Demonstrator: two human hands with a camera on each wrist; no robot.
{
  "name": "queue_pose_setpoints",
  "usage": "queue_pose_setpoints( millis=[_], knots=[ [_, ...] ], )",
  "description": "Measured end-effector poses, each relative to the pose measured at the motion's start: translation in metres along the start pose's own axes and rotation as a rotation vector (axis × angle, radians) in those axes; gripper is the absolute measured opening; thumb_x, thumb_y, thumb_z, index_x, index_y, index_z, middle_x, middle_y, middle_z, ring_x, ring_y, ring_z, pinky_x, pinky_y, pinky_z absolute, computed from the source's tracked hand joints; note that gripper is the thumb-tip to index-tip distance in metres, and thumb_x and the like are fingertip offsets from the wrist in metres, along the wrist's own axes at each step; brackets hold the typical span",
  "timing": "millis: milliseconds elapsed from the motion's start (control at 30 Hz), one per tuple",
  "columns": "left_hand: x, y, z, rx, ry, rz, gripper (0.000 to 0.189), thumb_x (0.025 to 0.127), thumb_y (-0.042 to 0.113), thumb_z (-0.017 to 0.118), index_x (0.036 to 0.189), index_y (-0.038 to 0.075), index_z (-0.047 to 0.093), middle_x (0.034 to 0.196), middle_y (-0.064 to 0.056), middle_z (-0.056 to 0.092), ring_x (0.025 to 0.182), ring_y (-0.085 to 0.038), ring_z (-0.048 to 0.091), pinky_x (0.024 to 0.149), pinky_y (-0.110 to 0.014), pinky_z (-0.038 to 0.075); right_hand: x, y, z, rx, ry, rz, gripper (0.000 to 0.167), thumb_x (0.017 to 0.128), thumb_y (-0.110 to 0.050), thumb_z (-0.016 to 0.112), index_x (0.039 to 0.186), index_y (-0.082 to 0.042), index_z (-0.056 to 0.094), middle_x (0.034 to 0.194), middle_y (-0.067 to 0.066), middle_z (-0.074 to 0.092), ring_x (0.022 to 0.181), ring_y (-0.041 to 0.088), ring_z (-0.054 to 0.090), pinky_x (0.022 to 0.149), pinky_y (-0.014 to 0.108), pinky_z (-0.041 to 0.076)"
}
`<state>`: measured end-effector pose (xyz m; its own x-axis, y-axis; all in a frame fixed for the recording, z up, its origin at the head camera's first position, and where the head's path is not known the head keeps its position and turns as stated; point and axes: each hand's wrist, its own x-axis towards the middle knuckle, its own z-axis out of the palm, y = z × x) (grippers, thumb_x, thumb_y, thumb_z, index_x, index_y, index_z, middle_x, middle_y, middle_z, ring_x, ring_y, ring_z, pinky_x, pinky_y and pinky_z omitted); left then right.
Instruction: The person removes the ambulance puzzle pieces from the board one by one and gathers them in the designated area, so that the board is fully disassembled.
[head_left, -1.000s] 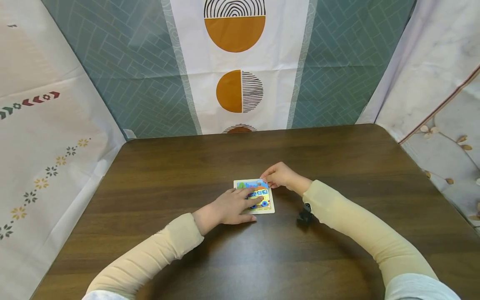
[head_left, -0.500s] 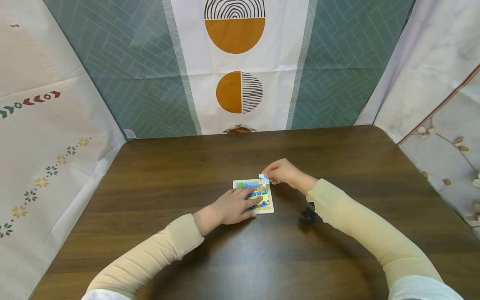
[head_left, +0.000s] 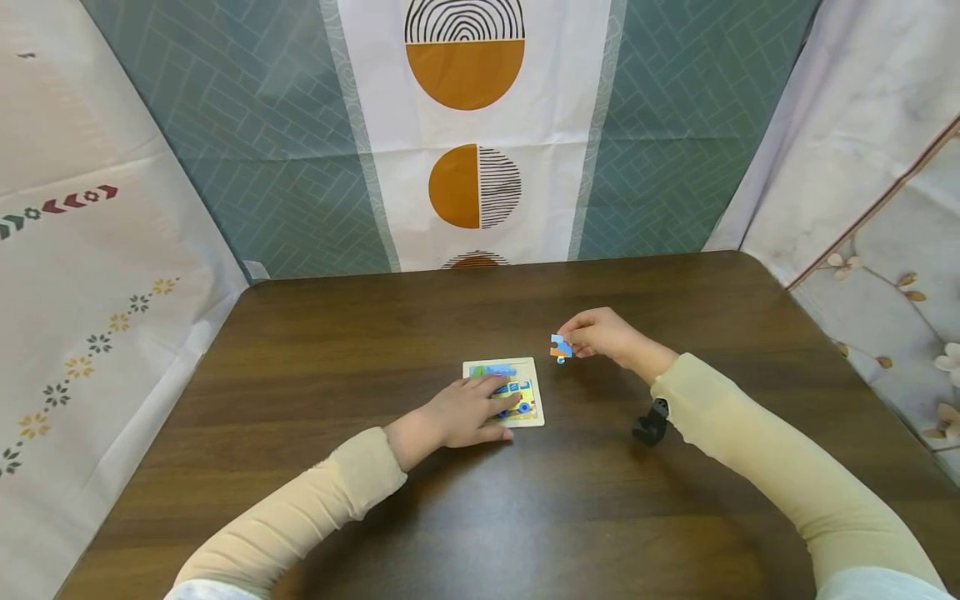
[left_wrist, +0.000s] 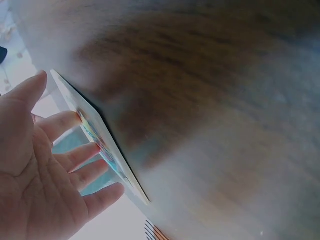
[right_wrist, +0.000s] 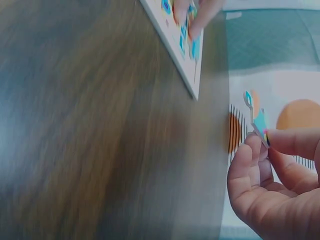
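A small square jigsaw puzzle (head_left: 533,392) with a pale frame and a yellow vehicle picture lies on the table. My left hand (head_left: 467,412) rests on it with fingers spread straight, covering its left part; in the left wrist view its fingertips (left_wrist: 95,147) touch the picture. Up and to the right of the puzzle, my right hand (head_left: 603,336) pinches a blue and orange puzzle piece (head_left: 561,347) between thumb and fingers. In the right wrist view this piece (right_wrist: 260,122) is seen edge-on, apart from the frame. The puzzle's upper right corner shows bare backing.
The dark wooden table (head_left: 360,325) spreads around both hands. Behind it hangs a green and white patterned cloth (head_left: 300,167), with pale cloths at both sides. A black wrist camera (head_left: 651,423) hangs under the right sleeve.
My right hand has lifted the piece out of the puzzle's upper right corner and moved it right and slightly away. The left hand has stayed on the puzzle.
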<state>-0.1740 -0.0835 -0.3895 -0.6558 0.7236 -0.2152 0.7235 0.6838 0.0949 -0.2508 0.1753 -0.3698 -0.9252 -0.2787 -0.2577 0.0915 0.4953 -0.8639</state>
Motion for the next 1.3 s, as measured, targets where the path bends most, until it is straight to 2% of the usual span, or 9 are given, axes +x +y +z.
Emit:
queue_pose_setpoints(
  millis=[167,433,633,867,1300],
  knots=[
    [0.0,-0.002,0.002,-0.021,0.005,-0.011,0.06,0.093,0.054,0.05,0.144,0.024,0.043,0.153,-0.011,0.031,0.142,-0.028,0.029,0.109,-0.05,0.033,-0.006,0.008,-0.02,0.006,0.021,-0.004,0.028,0.094,-0.004,0.054,0.114,0.014,0.057,0.094,0.012,0.063,0.074,0.013,0.058,0.07,0.02,0.053],
    [0.0,-0.004,0.003,-0.071,-0.025,-0.049,0.061,0.093,0.058,0.046,0.146,0.029,0.039,0.156,-0.015,0.024,0.144,-0.032,0.023,0.112,-0.05,0.029,-0.015,0.018,-0.048,-0.012,0.048,-0.016,0.031,0.095,-0.007,0.054,0.117,0.015,0.055,0.095,0.009,0.064,0.077,0.012,0.058,0.074,0.021,0.054],
    [-0.001,-0.004,0.003,-0.092,-0.033,-0.058,0.063,0.092,0.059,0.047,0.147,0.03,0.038,0.156,-0.017,0.022,0.144,-0.035,0.022,0.112,-0.05,0.029,-0.018,0.029,-0.063,-0.028,0.049,-0.017,0.033,0.095,-0.006,0.052,0.119,0.017,0.053,0.095,0.007,0.064,0.077,0.01,0.06,0.074,0.02,0.054],
    [0.0,-0.005,0.003,-0.089,-0.04,-0.063,0.064,0.091,0.06,0.046,0.147,0.03,0.037,0.157,-0.017,0.019,0.144,-0.035,0.021,0.112,-0.05,0.028,-0.022,0.047,-0.082,0.0,0.034,-0.025,0.035,0.094,-0.002,0.051,0.12,0.021,0.049,0.087,-0.002,0.063,0.076,0.005,0.06,0.073,0.02,0.053],
    [-0.003,-0.007,0.005,-0.108,-0.05,-0.059,0.067,0.09,0.061,0.047,0.148,0.031,0.033,0.158,-0.015,0.016,0.145,-0.032,0.017,0.114,-0.045,0.027,-0.023,0.074,-0.098,-0.037,-0.005,0.034,0.038,0.095,-0.005,0.053,0.123,0.021,0.048,0.087,-0.007,0.064,0.075,0.002,0.06,0.072,0.02,0.053]
  ],
)
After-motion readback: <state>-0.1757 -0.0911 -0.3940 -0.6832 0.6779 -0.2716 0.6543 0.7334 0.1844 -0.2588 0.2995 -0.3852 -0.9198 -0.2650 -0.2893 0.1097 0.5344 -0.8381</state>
